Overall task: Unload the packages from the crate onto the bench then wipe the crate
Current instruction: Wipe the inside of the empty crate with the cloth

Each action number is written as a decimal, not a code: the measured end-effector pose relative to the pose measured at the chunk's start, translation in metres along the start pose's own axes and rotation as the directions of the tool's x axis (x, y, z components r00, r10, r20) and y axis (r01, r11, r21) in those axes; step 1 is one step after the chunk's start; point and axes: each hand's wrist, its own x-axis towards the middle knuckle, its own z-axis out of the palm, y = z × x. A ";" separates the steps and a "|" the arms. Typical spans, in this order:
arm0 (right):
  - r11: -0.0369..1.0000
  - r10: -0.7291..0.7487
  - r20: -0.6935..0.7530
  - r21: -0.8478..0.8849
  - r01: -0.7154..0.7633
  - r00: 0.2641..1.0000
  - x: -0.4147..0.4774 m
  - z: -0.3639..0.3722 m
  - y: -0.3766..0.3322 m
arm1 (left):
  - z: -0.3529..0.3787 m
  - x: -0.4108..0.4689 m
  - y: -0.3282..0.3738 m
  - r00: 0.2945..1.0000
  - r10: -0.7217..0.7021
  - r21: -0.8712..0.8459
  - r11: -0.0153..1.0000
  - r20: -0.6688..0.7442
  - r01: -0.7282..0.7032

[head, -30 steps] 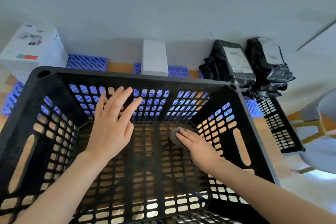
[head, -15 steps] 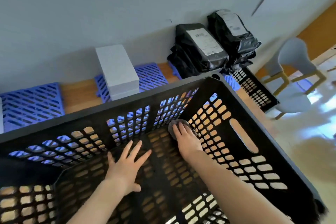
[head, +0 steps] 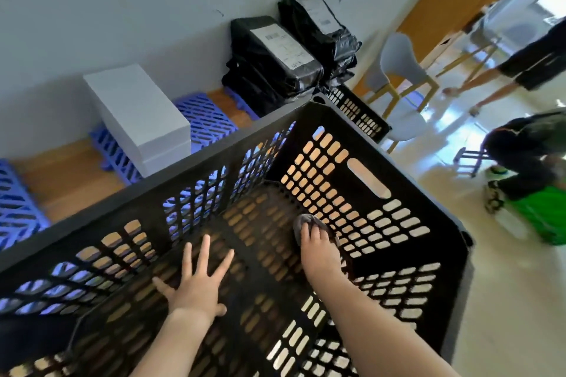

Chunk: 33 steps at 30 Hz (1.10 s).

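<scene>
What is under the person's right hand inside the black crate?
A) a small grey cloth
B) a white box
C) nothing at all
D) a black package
A: the right hand presses a small grey cloth onto the floor of the crate.

the crate (head: 190, 168) is matt black moulded plastic, and the cloth (head: 301, 220) in it is a soft-looking grey fabric. the packages (head: 260, 76) are wrapped in glossy, crinkled black plastic film with white paper labels (head: 286, 46). the box (head: 137, 107) looks like smooth matt white card, the bench (head: 70, 174) is smooth pale wood under blue plastic grids (head: 208, 119), and the floor (head: 505, 300) is shiny.
</scene>
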 end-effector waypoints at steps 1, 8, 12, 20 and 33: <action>0.998 0.059 0.042 0.013 -0.060 0.997 -0.005 0.004 0.003 | 0.000 0.000 0.000 1.000 0.003 0.011 1.000 0.005 -0.003; 0.869 0.429 0.238 0.156 -0.470 0.872 -0.031 0.017 0.015 | 0.001 0.001 0.003 1.000 0.009 0.013 1.000 0.013 -0.009; 0.852 0.476 0.154 0.163 -0.498 0.866 -0.034 0.025 0.000 | 0.001 0.002 0.003 1.000 0.005 0.040 0.999 0.019 -0.006; 0.807 0.428 0.229 0.339 -0.484 0.874 -0.075 0.044 -0.059 | -0.003 0.005 0.001 0.998 0.010 0.043 0.999 0.062 -0.013; 0.702 0.521 -0.075 0.604 -0.377 0.850 -0.031 0.039 -0.024 | 0.003 0.008 0.003 0.998 -0.003 0.048 0.999 0.060 0.000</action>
